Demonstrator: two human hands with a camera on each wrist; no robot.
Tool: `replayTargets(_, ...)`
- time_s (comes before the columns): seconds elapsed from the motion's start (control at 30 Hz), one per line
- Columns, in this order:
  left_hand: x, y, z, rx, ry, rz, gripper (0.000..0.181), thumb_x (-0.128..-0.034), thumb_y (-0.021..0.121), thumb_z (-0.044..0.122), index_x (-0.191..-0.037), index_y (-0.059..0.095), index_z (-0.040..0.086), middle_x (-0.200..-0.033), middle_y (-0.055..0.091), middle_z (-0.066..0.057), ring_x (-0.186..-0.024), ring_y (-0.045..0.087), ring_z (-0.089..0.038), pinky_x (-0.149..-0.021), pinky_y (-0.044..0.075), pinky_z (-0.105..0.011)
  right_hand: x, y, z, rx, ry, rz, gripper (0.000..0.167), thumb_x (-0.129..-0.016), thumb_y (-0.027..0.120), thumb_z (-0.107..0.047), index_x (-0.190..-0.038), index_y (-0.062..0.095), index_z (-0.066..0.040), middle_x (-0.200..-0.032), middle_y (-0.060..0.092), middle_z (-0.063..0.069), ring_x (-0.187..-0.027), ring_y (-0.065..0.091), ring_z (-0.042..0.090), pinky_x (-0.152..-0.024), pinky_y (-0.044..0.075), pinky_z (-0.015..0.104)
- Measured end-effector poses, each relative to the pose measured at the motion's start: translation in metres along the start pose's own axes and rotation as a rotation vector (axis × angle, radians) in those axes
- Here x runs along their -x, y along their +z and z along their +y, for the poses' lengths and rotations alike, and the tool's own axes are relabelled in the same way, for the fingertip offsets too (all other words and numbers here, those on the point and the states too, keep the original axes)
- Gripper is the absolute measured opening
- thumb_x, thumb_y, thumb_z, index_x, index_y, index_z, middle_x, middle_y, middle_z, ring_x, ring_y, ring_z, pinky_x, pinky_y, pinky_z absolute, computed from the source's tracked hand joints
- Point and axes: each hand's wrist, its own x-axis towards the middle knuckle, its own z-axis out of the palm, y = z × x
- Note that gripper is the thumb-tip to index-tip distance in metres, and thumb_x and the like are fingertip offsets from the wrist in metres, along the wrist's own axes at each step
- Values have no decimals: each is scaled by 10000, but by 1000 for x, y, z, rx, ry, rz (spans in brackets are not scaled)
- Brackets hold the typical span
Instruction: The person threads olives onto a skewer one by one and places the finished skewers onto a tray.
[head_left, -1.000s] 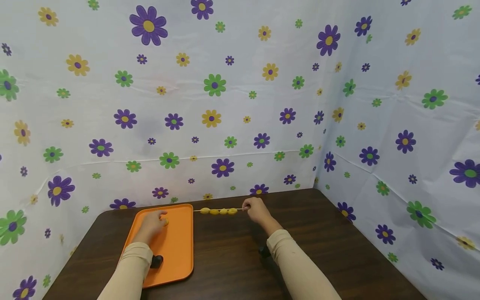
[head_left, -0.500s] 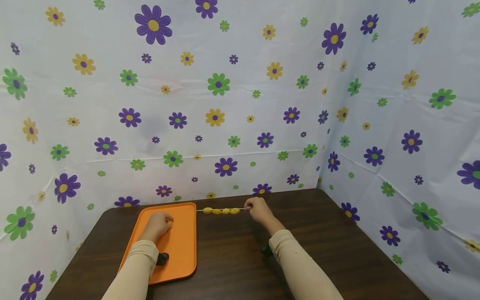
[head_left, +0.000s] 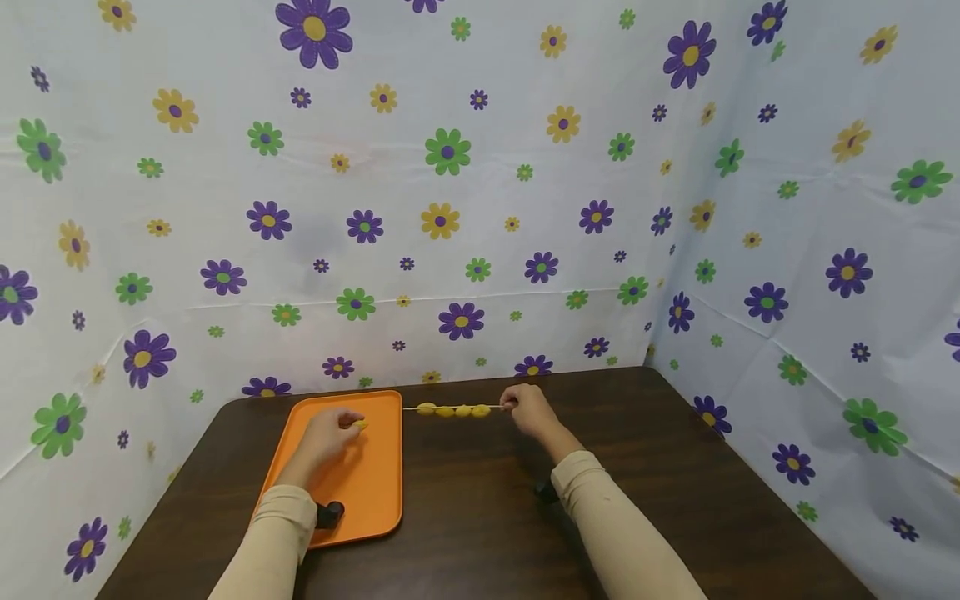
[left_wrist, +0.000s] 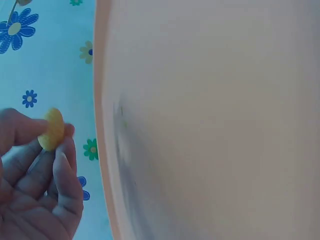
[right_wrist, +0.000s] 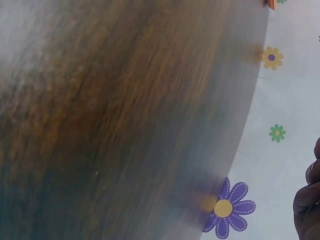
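My left hand (head_left: 328, 435) is above the orange tray (head_left: 378, 492), pinching a small oval yellow piece (left_wrist: 51, 131) between thumb and fingertips. What the piece is made of cannot be told. With curled fingers, my right hand (head_left: 529, 410) grips one end of a thin skewer (head_left: 411, 408) over the table to the right of the tray. Several yellow pieces (head_left: 463, 411) are threaded side by side along the skewer. Its free end points left, close to the tray's right rim. In the right wrist view only some fingers (right_wrist: 307, 200) show at the edge, and the skewer is out of sight.
The tray lies on the left of a dark wooden table (head_left: 480, 508). A flower-patterned sheet (head_left: 405, 167) hangs behind the table and along its right side. A dark wrist strap (head_left: 328, 515) is on the left wrist, over the tray.
My left hand has closed on the yellow piece at the tray and come up with it, moving slightly right. The right hand keeps the skewer level. The head view has tilted down a little.
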Motion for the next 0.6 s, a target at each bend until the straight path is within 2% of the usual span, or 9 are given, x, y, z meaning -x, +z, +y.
replayTargets(0.13, 2, 2, 6, 33, 26, -11, 256, -1000, 624, 99, -1214, 693, -22, -1141, 715, -183, -1065, 657, -376, -912, 551, -525, 0, 0, -2, -5, -24, -7, 234, -927, 608, 106, -810, 696, -77, -871, 697, 143, -718, 529, 176, -647, 494, 310)
replayTargets(0.33, 2, 5, 11, 108, 14, -27, 347, -1027, 629, 238, -1289, 674, 14, -1203, 705, -151, -1091, 664, -324, -942, 554, -498, 1, -1, -4, -15, -23, -13, 232, -938, 614, 95, -814, 700, -81, -880, 700, 148, -722, 527, 177, -654, 498, 312)
replayTargets(0.47, 3, 7, 14, 216, 5, -41, 350, -1002, 668, 204, -1287, 673, 0, -1202, 710, -156, -1064, 680, -308, -887, 586, -448, 2, -1, -6, -11, -24, -11, 240, -936, 597, 107, -818, 697, -76, -895, 703, 152, -725, 528, 181, -655, 498, 320)
replayTargets(0.6, 5, 9, 16, 323, -6, -46, 336, -982, 692, 147, -1269, 669, -27, -1190, 709, -181, -1064, 687, -347, -879, 597, -437, 3, -2, -8, -21, -26, -20, 243, -936, 592, 112, -822, 700, -74, -892, 698, 144, -729, 532, 183, -661, 500, 320)
